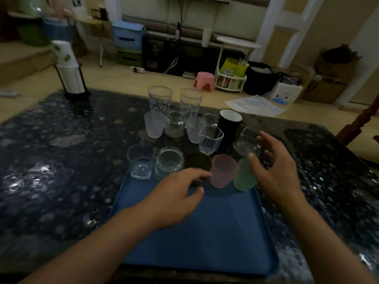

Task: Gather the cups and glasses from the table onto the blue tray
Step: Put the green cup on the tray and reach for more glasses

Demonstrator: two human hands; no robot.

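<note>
The blue tray [205,232] lies flat on the dark speckled table [51,181], its near part bare. Along the tray's far edge stands a row of five vessels: a square clear glass [141,163], a round clear jar-like glass [169,163], a dark cup [198,162], a pink cup [223,173] and a green cup [244,178]. Whether each sits fully inside the rim cannot be told.

Beyond the tray's far edge, on the bare table, more wait: a clear spouted cup [210,140], a black cup with a white inside [230,124], another clear glass [246,143] behind the right hand, two frosted cups [154,126], two small clear jars [175,125] and, farthest from the tray, two tall patterned glasses [160,100].

The left hand [176,197] hovers over the tray's far half with fingers loosely curled toward the dark cup, gripping nothing. The right hand [274,169] is spread open just beside the green cup, thumb near its rim, holding nothing.

The coloured and frosted cups look like light plastic, forgiving and easy to pinch at the rim. The clear glasses are probably heavier, smooth and breakable; I would wrap fingers around the mid-wall rather than the lip. The tall ones look likeliest to tip, so a low grip seems wise.
</note>
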